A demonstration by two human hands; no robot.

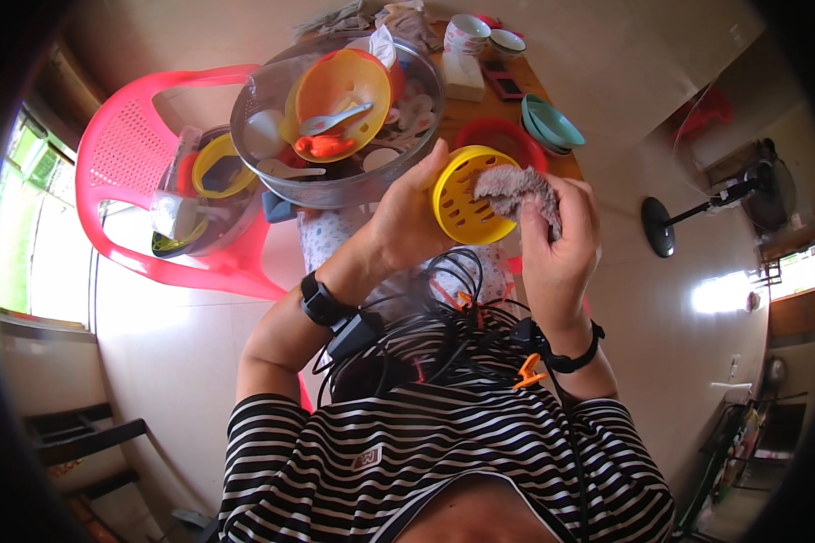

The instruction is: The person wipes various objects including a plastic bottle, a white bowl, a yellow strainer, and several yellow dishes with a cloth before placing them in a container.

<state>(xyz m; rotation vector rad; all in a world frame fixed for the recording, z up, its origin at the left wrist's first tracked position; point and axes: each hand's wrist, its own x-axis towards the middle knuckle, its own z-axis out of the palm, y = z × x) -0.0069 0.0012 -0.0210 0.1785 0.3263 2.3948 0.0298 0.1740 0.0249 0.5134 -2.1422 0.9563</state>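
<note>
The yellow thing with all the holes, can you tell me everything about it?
The yellow strainer is a small round plastic bowl with rows of slots in its bottom. It is tipped on its side in the air, its inside facing the camera. The left hand grips its left rim, while the right hand presses a fuzzy grey cloth against its right side.

Yellow strainer (462, 201) up in front of me, round plastic, tipped on its side so the hollow faces me and the rows of slots in its bottom show. My left fingers (414, 204) wrap its left rim. Grey cloth (516, 187), fuzzy and bunched, sits pressed against the strainer's right rim and spills a little into the hollow. My right fingers (552, 217) pinch the cloth from the right side.
</note>
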